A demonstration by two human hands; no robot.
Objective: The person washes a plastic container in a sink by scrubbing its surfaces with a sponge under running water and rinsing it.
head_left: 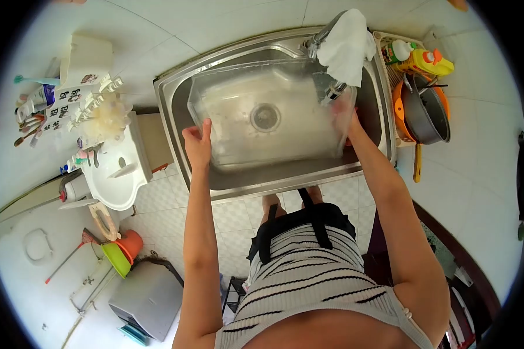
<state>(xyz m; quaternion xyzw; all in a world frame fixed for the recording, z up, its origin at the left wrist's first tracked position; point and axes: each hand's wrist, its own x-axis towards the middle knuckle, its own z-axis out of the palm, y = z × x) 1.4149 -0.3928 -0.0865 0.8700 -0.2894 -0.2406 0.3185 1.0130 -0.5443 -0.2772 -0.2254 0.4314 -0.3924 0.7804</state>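
Note:
A large clear plastic bin [285, 145] lies tilted within the steel sink [180, 93], and the drain shows through it. My left hand [198, 142] grips the bin's left edge, thumb pointing up. At the right end, my right hand [344, 121] is on the bin's wall, partly blurred behind the clear plastic. Small red patches show beside that hand; I cannot make out what they are. Above the bin's right end is the faucet [334, 92], with a white cloth [344, 49] draped over it.
Right of the sink, a rack holds a grey pot [428, 113], an orange basin [399, 107] and a yellow bottle [428, 61]. A white washbasin [113, 180] stands at left below a toothbrush holder [61, 107]. Buckets [131, 244] are on the floor.

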